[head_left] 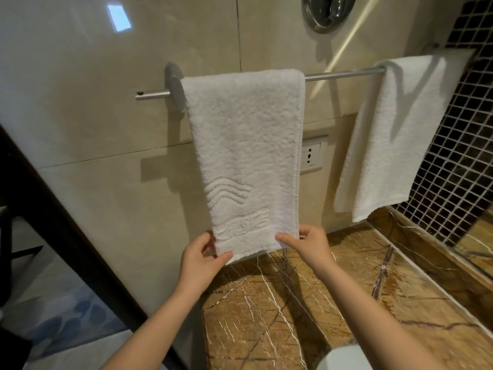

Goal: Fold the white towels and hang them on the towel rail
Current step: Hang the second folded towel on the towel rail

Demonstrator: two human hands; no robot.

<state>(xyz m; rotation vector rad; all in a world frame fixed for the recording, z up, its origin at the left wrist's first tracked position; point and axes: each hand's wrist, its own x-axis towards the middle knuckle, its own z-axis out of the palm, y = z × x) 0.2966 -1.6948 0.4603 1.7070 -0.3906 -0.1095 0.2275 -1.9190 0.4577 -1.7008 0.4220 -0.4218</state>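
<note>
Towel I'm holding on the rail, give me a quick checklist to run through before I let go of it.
1. Held towel draped over the towel rail: ok.
2. Both lower corners under control: ok. The left hand and the right hand each pinch one.
3. Front and back hems matched: not ok. A strip of the back layer shows below the front hem.
4. Clear of the second towel: ok, bare rail lies between them.
5. Hanging square to the rail: cannot tell, the wide-angle view tilts everything.

Two towels [245,156] [394,134] over the rail [344,73] — socket [312,156] between.
</note>
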